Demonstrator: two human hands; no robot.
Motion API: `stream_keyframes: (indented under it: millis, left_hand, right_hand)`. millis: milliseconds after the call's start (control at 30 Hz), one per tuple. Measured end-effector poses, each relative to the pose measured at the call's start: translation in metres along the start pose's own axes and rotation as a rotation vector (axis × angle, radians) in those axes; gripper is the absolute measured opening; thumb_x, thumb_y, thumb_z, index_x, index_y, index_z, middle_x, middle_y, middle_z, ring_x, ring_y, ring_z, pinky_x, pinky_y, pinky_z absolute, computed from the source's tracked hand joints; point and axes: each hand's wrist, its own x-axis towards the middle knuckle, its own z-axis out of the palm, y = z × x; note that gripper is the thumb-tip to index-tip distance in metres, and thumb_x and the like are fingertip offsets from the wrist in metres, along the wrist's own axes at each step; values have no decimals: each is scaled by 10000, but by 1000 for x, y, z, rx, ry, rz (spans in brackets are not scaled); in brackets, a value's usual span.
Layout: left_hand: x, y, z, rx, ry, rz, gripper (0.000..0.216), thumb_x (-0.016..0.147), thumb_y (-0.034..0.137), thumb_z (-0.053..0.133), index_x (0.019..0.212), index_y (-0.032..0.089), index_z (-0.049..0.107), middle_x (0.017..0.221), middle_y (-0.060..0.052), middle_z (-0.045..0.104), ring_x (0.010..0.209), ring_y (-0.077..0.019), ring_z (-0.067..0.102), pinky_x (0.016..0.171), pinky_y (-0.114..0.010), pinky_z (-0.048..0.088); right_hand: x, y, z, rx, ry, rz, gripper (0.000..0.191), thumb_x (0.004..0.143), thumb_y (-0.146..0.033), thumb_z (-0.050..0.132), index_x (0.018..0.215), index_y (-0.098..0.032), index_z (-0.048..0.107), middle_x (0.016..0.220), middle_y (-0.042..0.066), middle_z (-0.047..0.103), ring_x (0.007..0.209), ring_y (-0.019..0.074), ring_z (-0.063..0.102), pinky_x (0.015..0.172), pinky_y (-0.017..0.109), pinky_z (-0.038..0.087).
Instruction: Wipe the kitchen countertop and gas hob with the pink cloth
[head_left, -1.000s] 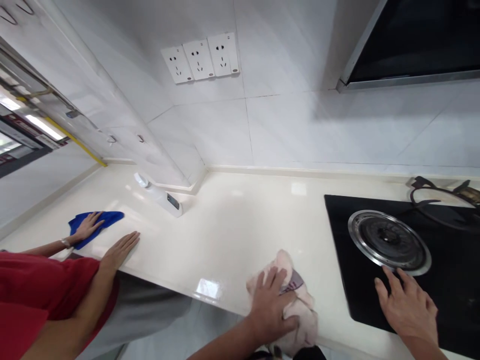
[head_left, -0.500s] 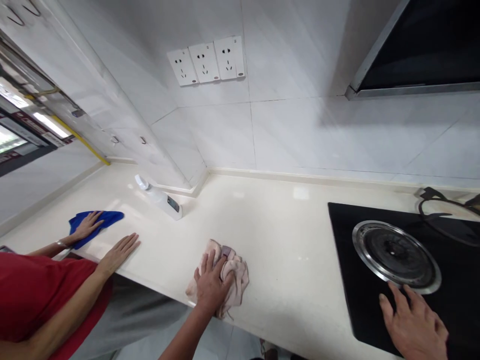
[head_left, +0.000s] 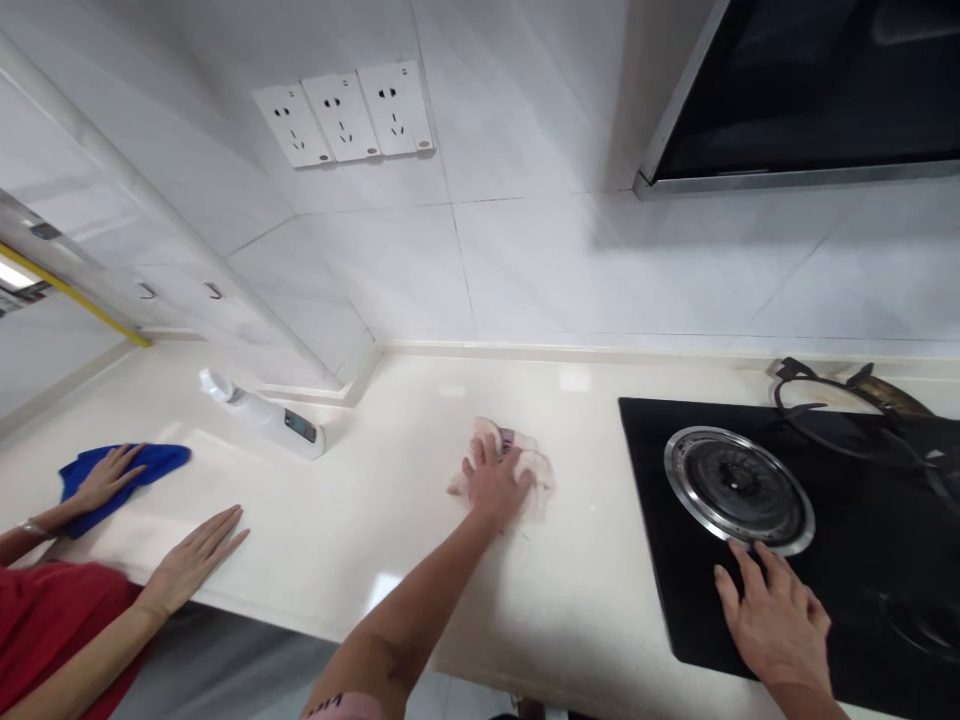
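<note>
My left hand [head_left: 495, 483] presses a crumpled pink cloth [head_left: 534, 464] flat against the cream countertop [head_left: 420, 540], fingers spread over it, arm stretched far forward. My right hand [head_left: 772, 617] lies open, palm down, on the black glass cooktop [head_left: 862, 560], fingers touching the rim of the round steel burner [head_left: 739, 487].
A person in a red shirt stands at the left, one hand [head_left: 191, 560] flat on the counter, the other hand [head_left: 105, 478] on a blue cloth [head_left: 154, 460]. A white bottle [head_left: 262, 420] lies on its side. Wall sockets [head_left: 345, 120] and a range hood [head_left: 810, 90] are above.
My left hand has pushed the pink cloth from the counter's front edge leftward, then away toward the wall and back right. My right hand stayed on the cooktop.
</note>
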Motion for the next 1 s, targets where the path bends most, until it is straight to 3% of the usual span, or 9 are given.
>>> stream_keyframes:
  millis: [100, 167, 267, 333, 400, 533, 667, 833, 1000]
  left_hand:
    - [-45, 27, 30, -77, -1, 239, 554, 883, 568, 681, 1414, 413, 643, 1739, -57, 299, 1578, -475, 209, 1203, -738, 214]
    - [-81, 31, 47, -120, -3, 390, 551, 878, 615, 668, 1394, 422, 655, 1744, -49, 290, 1562, -479, 253, 1191, -755, 223]
    - [-118, 15, 55, -133, -37, 549, 583, 871, 666, 651, 1404, 430, 642, 1750, -19, 283, 1546, -448, 314, 1197, -722, 264]
    - [-120, -5, 46, -99, -36, 501, 586, 870, 657, 659, 1407, 422, 641, 1736, -27, 322, 1538, -437, 340, 1179, -702, 309]
    - [-105, -27, 30, -42, -5, 352, 558, 888, 591, 666, 1413, 403, 642, 1716, -52, 365, 1545, -433, 335, 1163, -697, 330]
    - [-49, -60, -3, 75, 43, 76, 622, 922, 458, 640, 1527, 350, 546, 1718, -93, 354, 1579, -410, 281, 1189, -685, 308]
    - [16, -59, -20, 118, 56, -108, 647, 945, 515, 581, 1562, 337, 505, 1723, -123, 333, 1582, -425, 260, 1182, -704, 303]
    - [91, -8, -15, 76, 3, -177, 628, 964, 570, 506, 1556, 364, 506, 1746, -121, 271, 1597, -441, 199, 1189, -725, 259]
    - [138, 69, 8, 38, -4, -60, 584, 972, 573, 510, 1528, 397, 531, 1752, -97, 257, 1598, -447, 182, 1204, -706, 236]
  right_hand:
    - [-1, 2, 3, 15, 9, -1, 616, 1054, -522, 277, 1447, -149, 570, 1516, 206, 518, 1381, 410, 496, 1096, 628, 411]
    - [-2, 4, 6, 29, 10, 7, 621, 1046, -532, 282, 1448, -158, 573, 1519, 199, 518, 1392, 404, 488, 1105, 621, 404]
    - [-3, 4, 8, 40, 11, 17, 646, 1034, -557, 270, 1437, -165, 588, 1498, 197, 534, 1383, 404, 497, 1111, 627, 396]
    - [-3, 4, 9, 47, 17, 21, 649, 1032, -556, 266, 1446, -170, 583, 1499, 194, 533, 1389, 401, 492, 1120, 630, 386]
    - [-3, 2, 9, 52, 21, 27, 640, 1033, -543, 270, 1459, -174, 573, 1511, 190, 526, 1412, 396, 473, 1132, 630, 372]
    - [-3, -2, 7, 50, 29, 37, 643, 1031, -540, 269, 1445, -164, 586, 1504, 194, 530, 1416, 392, 467, 1141, 625, 366]
    - [0, -7, 4, 25, 22, 37, 631, 1036, -519, 258, 1412, -152, 607, 1505, 192, 531, 1428, 376, 457, 1164, 601, 350]
    - [5, -10, 0, -11, 17, 27, 580, 1049, -471, 283, 1388, -141, 619, 1509, 191, 532, 1429, 361, 454, 1161, 583, 355]
    - [6, -11, -1, -6, -4, 36, 530, 1048, -447, 324, 1399, -174, 612, 1535, 171, 514, 1469, 335, 417, 1182, 571, 334]
